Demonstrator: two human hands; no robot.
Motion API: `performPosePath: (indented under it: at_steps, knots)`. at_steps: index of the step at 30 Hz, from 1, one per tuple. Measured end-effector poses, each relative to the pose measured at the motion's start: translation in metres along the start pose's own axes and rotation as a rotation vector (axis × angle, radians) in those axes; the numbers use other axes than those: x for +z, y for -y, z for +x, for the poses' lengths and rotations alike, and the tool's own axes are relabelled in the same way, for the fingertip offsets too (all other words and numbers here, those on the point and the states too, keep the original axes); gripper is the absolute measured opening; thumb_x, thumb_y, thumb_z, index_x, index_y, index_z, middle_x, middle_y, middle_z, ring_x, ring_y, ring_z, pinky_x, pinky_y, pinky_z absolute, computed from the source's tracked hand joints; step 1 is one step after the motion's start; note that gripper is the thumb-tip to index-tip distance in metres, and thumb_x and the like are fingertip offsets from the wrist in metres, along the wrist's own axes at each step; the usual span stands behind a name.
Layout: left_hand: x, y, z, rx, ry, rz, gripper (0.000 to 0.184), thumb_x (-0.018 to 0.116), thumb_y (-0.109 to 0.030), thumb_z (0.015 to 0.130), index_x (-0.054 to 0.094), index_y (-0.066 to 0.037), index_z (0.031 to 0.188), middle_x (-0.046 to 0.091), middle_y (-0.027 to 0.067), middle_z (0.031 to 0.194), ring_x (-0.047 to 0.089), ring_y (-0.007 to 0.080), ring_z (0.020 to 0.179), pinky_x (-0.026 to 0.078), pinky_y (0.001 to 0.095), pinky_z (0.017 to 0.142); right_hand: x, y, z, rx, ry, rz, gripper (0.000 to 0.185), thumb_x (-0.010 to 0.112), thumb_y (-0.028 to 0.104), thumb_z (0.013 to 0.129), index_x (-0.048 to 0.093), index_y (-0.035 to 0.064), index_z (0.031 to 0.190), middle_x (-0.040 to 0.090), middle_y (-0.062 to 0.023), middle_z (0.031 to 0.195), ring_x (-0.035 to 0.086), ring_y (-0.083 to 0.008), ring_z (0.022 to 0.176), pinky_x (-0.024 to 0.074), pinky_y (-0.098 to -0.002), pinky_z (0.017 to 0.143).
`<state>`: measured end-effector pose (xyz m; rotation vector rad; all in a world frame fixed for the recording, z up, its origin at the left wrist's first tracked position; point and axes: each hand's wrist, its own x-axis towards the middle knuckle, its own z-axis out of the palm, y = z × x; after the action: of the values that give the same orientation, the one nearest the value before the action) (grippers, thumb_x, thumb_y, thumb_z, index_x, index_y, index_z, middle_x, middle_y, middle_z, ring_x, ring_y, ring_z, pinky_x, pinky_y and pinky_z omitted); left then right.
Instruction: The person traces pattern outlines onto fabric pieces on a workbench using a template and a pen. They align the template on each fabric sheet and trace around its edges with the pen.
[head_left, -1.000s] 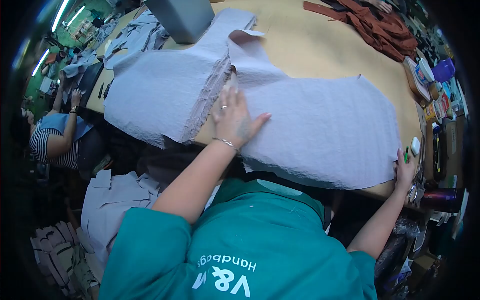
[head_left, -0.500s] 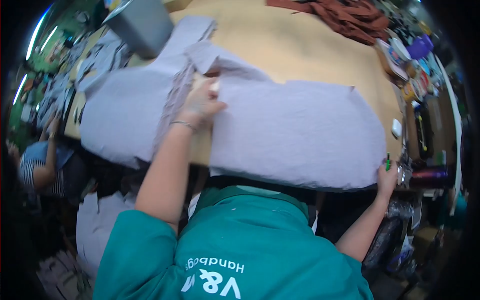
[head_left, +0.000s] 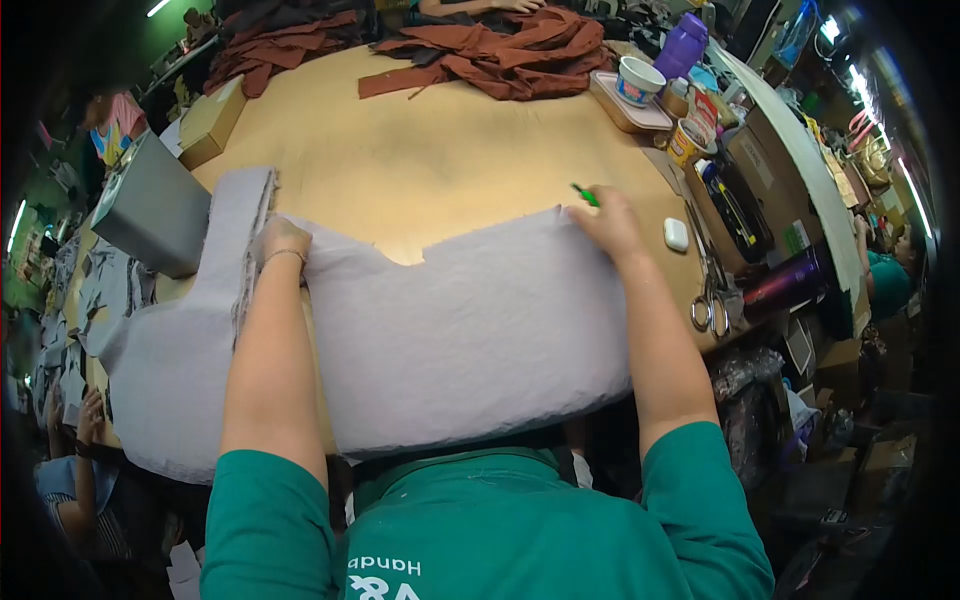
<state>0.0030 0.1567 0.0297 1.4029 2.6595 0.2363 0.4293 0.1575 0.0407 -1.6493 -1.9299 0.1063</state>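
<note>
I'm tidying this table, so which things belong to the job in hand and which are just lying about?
In the job:
- grey sheet, between left hand and right hand
- green pen, in the right hand
- grey stack, probably

Lying about:
- scissors
- white case
- tumbler
- purple bottle
- grey box

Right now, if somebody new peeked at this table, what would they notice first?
Probably the big pale cloth across the near side of the table, with the left hand and right hand at its top corners. Next might come the rust-brown cloth heap at the far edge, or the bright purple bottle at the far right.
</note>
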Motion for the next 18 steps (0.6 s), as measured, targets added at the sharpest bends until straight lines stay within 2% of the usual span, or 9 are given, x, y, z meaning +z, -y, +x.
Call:
performPosePath:
  at_steps: [1, 4, 7, 8, 10, 11, 13, 16, 18]
  knots:
    - [-0.002, -0.001, -0.003, 0.0, -0.006, -0.002, 0.039, 0.069, -0.03, 0.065, 0.062, 0.0, 0.087, 0.059, 0.0191, 0.095, 0.055, 0.0308, 0.096, 0.043, 0.0341, 0.082, 0.007, 0.008, 0.006, -0.031, 0.108, -0.043, 0.036, 0.068, 0.026, 0.065, 0.059, 0.001, 0.089, 0.058, -0.0196, 0.091, 0.055, -0.0307, 0.086, 0.0428, -0.0372, 0.076]
    - [0.01, 0.009, -0.008, 0.036, -0.362, 0.074, 0.037, 0.07, -0.027, 0.064, 0.061, 0.001, 0.087, 0.06, 0.0192, 0.092, 0.056, 0.03, 0.094, 0.044, 0.0342, 0.081, 0.017, 0.032, 0.024, -0.058, 0.459, -0.107, 0.038, 0.07, 0.027, 0.062, 0.06, 0.0027, 0.089, 0.059, -0.0162, 0.09, 0.056, -0.0284, 0.087, 0.0435, -0.0355, 0.076]
    - [-0.002, 0.012, -0.003, 0.079, -0.194, -0.017, 0.039, 0.07, -0.023, 0.064, 0.058, -0.002, 0.094, 0.06, 0.0185, 0.091, 0.058, 0.0288, 0.089, 0.044, 0.0358, 0.078, 0.016, 0.039, 0.043, -0.117, 0.849, -0.251, 0.036, 0.069, 0.027, 0.062, 0.059, 0.0017, 0.086, 0.059, -0.0152, 0.084, 0.056, -0.0289, 0.081, 0.0431, -0.0349, 0.073]
    - [-0.003, 0.012, 0.001, 0.1, -0.067, -0.03, 0.039, 0.069, -0.023, 0.065, 0.056, -0.003, 0.096, 0.059, 0.0188, 0.093, 0.057, 0.0295, 0.089, 0.044, 0.0363, 0.078, 0.011, 0.044, 0.043, -0.131, 0.888, -0.282, 0.031, 0.068, 0.024, 0.064, 0.058, 0.0014, 0.082, 0.06, -0.0151, 0.078, 0.057, -0.0296, 0.078, 0.0432, -0.0363, 0.069]
    - [-0.007, 0.009, 0.012, 0.148, 0.18, -0.062, 0.04, 0.067, -0.023, 0.068, 0.053, -0.005, 0.1, 0.057, 0.0195, 0.098, 0.056, 0.0308, 0.089, 0.044, 0.0373, 0.077, -0.001, 0.045, 0.047, -0.082, 0.769, -0.334, 0.026, 0.063, 0.022, 0.068, 0.059, 0.0022, 0.085, 0.06, -0.0161, 0.083, 0.057, -0.0307, 0.082, 0.044, -0.0368, 0.071]
    - [-0.009, 0.005, 0.015, 0.187, 0.149, -0.037, 0.036, 0.064, -0.022, 0.07, 0.053, -0.006, 0.1, 0.057, 0.0192, 0.097, 0.055, 0.0313, 0.089, 0.044, 0.0378, 0.077, -0.007, 0.043, 0.051, -0.056, 0.705, -0.361, 0.024, 0.061, 0.02, 0.07, 0.059, 0.0026, 0.086, 0.06, -0.0165, 0.085, 0.057, -0.0312, 0.084, 0.0444, -0.0371, 0.072]
    - [-0.011, -0.006, 0.015, 0.262, 0.091, 0.009, 0.029, 0.059, -0.02, 0.074, 0.052, -0.007, 0.098, 0.056, 0.0185, 0.096, 0.054, 0.0324, 0.089, 0.043, 0.0388, 0.076, -0.016, 0.033, 0.059, 0.272, 0.152, -0.177, 0.022, 0.056, 0.019, 0.073, 0.057, 0.0028, 0.088, 0.059, -0.0188, 0.085, 0.056, -0.0318, 0.085, 0.0439, -0.0382, 0.071]
    - [-0.012, -0.025, 0.033, 0.509, -0.363, -0.174, 0.021, 0.053, -0.017, 0.078, 0.05, -0.008, 0.097, 0.052, 0.0167, 0.095, 0.052, 0.0339, 0.089, 0.043, 0.0411, 0.076, -0.028, 0.032, 0.059, 0.343, -0.259, -0.015, 0.028, 0.058, 0.024, 0.074, 0.054, 0.0021, 0.091, 0.059, -0.0202, 0.082, 0.056, -0.0328, 0.082, 0.0433, -0.0393, 0.071]
    - [-0.025, -0.05, 0.027, 0.566, -0.526, -0.221, 0.026, 0.054, -0.019, 0.079, 0.047, -0.011, 0.103, 0.049, 0.0143, 0.102, 0.051, 0.033, 0.091, 0.042, 0.0424, 0.076, -0.007, 0.023, 0.055, 0.069, -0.245, 0.03, 0.033, 0.06, 0.028, 0.074, 0.052, 0.0019, 0.092, 0.059, -0.0197, 0.078, 0.057, -0.0331, 0.077, 0.0437, -0.0392, 0.069]
